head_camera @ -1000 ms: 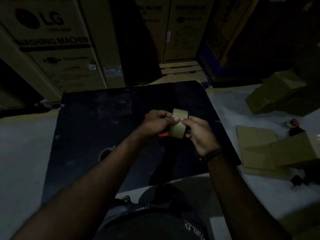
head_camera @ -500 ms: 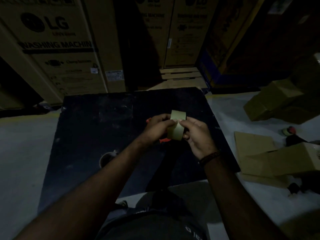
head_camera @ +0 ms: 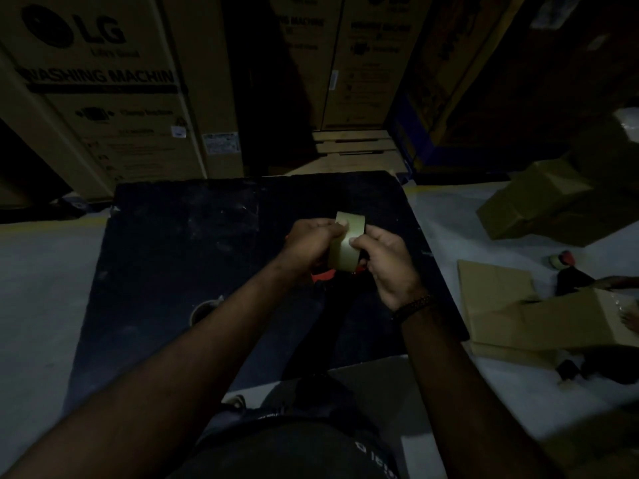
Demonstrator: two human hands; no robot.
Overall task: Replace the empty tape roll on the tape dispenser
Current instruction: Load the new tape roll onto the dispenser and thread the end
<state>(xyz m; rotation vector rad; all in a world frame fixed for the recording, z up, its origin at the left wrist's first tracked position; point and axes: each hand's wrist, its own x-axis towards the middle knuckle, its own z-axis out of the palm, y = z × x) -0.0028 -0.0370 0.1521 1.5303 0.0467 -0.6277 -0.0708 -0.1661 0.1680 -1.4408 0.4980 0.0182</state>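
Note:
A pale brown tape roll (head_camera: 347, 242) stands on edge between both hands, above a black table (head_camera: 179, 257). My left hand (head_camera: 309, 245) grips its left side, with the thumb on the roll's upper face. My right hand (head_camera: 385, 261) holds the right side, thumb pressed on the tape surface. A red tape dispenser (head_camera: 323, 275) shows only as small red bits under the roll and hands; most of it is hidden. An empty roll core (head_camera: 204, 311) lies on the table at the lower left.
Large washing-machine cartons (head_camera: 103, 98) stand behind the table. Flattened and folded cardboard boxes (head_camera: 539, 305) lie on the white floor to the right, with a second small tape roll (head_camera: 562, 260) near them. Another person's hand (head_camera: 622, 281) reaches in at the right edge.
The roll and both hands stay together over the table's middle. My thumbs have shifted slightly on the tape face; the camera view tilted down a little.

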